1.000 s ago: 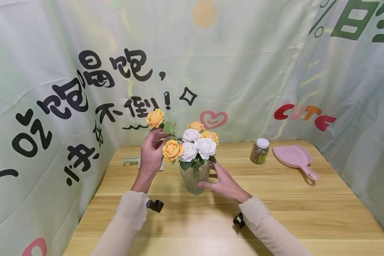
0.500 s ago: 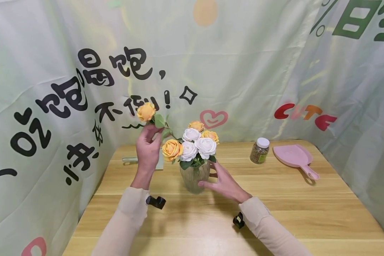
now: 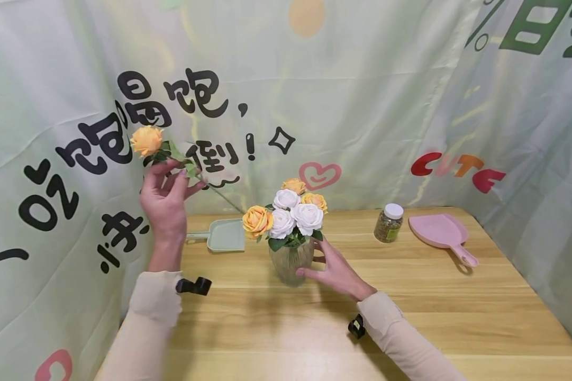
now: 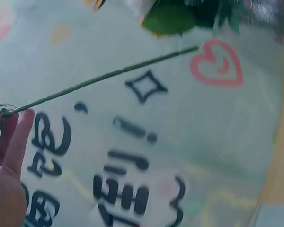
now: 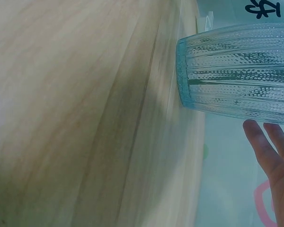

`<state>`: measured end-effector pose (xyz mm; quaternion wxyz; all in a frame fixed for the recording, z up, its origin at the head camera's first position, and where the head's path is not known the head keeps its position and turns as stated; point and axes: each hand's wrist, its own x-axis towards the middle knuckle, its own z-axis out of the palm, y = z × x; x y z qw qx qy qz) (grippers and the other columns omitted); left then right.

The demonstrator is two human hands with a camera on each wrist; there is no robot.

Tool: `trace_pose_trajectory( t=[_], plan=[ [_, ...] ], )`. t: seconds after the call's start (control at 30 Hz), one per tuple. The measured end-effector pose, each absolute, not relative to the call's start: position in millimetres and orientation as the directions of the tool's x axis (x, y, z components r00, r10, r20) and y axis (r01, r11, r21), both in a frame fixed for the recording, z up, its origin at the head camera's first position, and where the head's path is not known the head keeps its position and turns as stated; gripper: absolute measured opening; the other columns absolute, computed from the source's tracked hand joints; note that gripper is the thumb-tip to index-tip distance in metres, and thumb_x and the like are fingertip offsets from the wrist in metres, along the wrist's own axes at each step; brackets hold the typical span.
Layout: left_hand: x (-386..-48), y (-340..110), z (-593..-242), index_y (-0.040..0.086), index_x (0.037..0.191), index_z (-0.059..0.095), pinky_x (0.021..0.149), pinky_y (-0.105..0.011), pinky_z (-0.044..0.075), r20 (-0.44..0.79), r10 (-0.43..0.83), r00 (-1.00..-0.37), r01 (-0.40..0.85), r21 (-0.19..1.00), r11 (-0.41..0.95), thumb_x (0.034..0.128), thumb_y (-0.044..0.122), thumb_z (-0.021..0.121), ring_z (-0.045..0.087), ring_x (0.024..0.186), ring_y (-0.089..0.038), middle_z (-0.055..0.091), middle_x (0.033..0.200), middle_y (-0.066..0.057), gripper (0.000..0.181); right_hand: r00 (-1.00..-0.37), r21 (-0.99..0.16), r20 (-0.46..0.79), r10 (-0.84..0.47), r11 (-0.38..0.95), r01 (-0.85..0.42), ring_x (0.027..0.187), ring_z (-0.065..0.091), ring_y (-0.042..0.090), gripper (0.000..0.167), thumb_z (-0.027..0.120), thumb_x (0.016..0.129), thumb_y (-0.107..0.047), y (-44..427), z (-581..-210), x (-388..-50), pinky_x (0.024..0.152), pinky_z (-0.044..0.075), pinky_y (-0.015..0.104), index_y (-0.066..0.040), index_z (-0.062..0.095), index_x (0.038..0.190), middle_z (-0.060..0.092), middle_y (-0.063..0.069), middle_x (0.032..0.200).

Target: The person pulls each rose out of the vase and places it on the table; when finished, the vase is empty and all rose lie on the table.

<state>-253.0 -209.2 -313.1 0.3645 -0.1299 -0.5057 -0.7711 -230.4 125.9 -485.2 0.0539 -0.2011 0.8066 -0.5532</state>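
Observation:
My left hand point(image 3: 164, 198) is raised at the left and pinches the stem of an orange rose point(image 3: 146, 140) just below its bloom and leaves. That long green stem point(image 4: 99, 78) slants down toward the bouquet, its lower end apart from the glass in the left wrist view. A ribbed clear glass vase point(image 3: 290, 264) stands upright on the table, holding white roses point(image 3: 307, 218) and orange roses point(image 3: 257, 222). My right hand point(image 3: 335, 270) holds the vase from its right side, thumb in front. In the right wrist view, fingertips meet the textured glass point(image 5: 236, 73).
A pale green dustpan point(image 3: 226, 235) lies behind the vase to the left. Right of the vase are a white-lidded jar point(image 3: 388, 225) and a pink dustpan point(image 3: 438, 232) on the wooden table point(image 3: 409, 296). Printed cloth point(image 3: 362, 106) hangs behind.
My left hand has moved left and up with the orange rose, drawing its stem out from among the flowers. My right hand and the vase have stayed in place.

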Motion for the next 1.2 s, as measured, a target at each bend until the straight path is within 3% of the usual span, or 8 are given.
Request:
trace_pose_trajectory(
  t=[0.1, 0.27, 0.4, 0.53, 0.67, 0.93, 1.2],
  plan=[
    [-244.6, -231.4, -317.1, 0.003, 0.116, 0.070, 0.075, -0.036, 0.069, 0.525, -0.398, -0.753, 0.623, 0.764, -0.171, 0.0986, -0.011, 0.071, 0.078, 0.095, -0.021, 0.071, 0.121, -0.014, 0.023, -0.914, -0.913, 0.133, -0.384, 0.312, -0.264, 0.146, 0.054, 0.047, 0.114, 0.093, 0.087, -0.042, 126.6, -484.9, -230.2, 0.116, 0.054, 0.061, -0.026, 0.022, 0.175, 0.041, 0.015, 0.172],
    [-224.0, -273.5, -338.8, 0.006, 0.136, 0.064, 0.084, -0.034, 0.068, 0.325, -0.255, -0.911, 0.340, 0.940, -0.016, 0.1006, 0.004, 0.077, 0.076, 0.106, -0.017, 0.071, 0.132, -0.006, 0.038, -0.910, -0.905, 0.147, -0.387, 0.319, -0.282, 0.150, 0.052, 0.043, 0.114, 0.093, 0.088, -0.042, 126.2, -485.4, -230.3, 0.117, 0.055, 0.058, -0.027, 0.021, 0.175, 0.041, 0.012, 0.173],
    [-206.5, -302.4, -367.8, 0.004, 0.145, 0.058, 0.085, -0.032, 0.068, 0.188, -0.151, -0.970, 0.162, 0.972, 0.172, 0.1028, 0.013, 0.077, 0.076, 0.107, -0.009, 0.070, 0.135, -0.001, 0.047, -0.909, -0.905, 0.148, -0.389, 0.318, -0.284, 0.150, 0.051, 0.042, 0.115, 0.093, 0.087, -0.041, 125.8, -486.0, -230.7, 0.117, 0.054, 0.058, -0.029, 0.019, 0.175, 0.040, 0.012, 0.173],
    [-194.4, -326.3, -404.5, -0.002, 0.150, 0.054, 0.083, -0.033, 0.070, 0.099, -0.055, -0.994, 0.071, 0.925, 0.374, 0.1065, 0.014, 0.072, 0.075, 0.101, -0.002, 0.066, 0.143, -0.017, 0.050, -0.907, -0.909, 0.144, -0.395, 0.309, -0.279, 0.150, 0.051, 0.044, 0.117, 0.093, 0.087, -0.042, 126.3, -486.3, -231.1, 0.118, 0.053, 0.060, -0.030, 0.018, 0.176, 0.038, 0.013, 0.174],
    [-185.4, -342.8, -441.4, -0.007, 0.150, 0.052, 0.079, -0.036, 0.071, -0.023, -0.005, -1.000, -0.023, 0.887, 0.462, 0.1065, 0.008, 0.069, 0.073, 0.094, -0.006, 0.060, 0.146, -0.033, 0.049, -0.905, -0.908, 0.151, -0.397, 0.306, -0.286, 0.151, 0.051, 0.043, 0.117, 0.093, 0.087, -0.042, 127.2, -487.1, -231.9, 0.118, 0.052, 0.062, -0.031, 0.017, 0.176, 0.038, 0.013, 0.174],
    [-173.3, -358.0, -482.5, -0.006, 0.140, 0.060, 0.063, -0.036, 0.068, -0.150, -0.036, -0.988, -0.142, 0.789, 0.598, 0.1050, 0.003, 0.069, 0.074, 0.073, -0.024, 0.068, 0.127, -0.028, 0.038, -0.905, -0.889, 0.176, -0.388, 0.331, -0.315, 0.153, 0.048, 0.041, 0.118, 0.093, 0.087, -0.042, 128.1, -487.8, -232.9, 0.119, 0.052, 0.061, -0.031, 0.016, 0.176, 0.038, 0.012, 0.175],
    [-174.0, -366.0, -499.2, -0.007, 0.138, 0.062, 0.061, -0.031, 0.066, -0.152, -0.036, -0.988, -0.135, 0.716, 0.684, 0.1060, -0.001, 0.064, 0.072, 0.080, -0.019, 0.066, 0.129, -0.033, 0.032, -0.901, -0.901, 0.174, -0.396, 0.304, -0.308, 0.151, 0.050, 0.042, 0.115, 0.093, 0.088, -0.040, 127.9, -488.1, -232.4, 0.118, 0.052, 0.060, -0.030, 0.019, 0.176, 0.039, 0.012, 0.174]
  ],
)
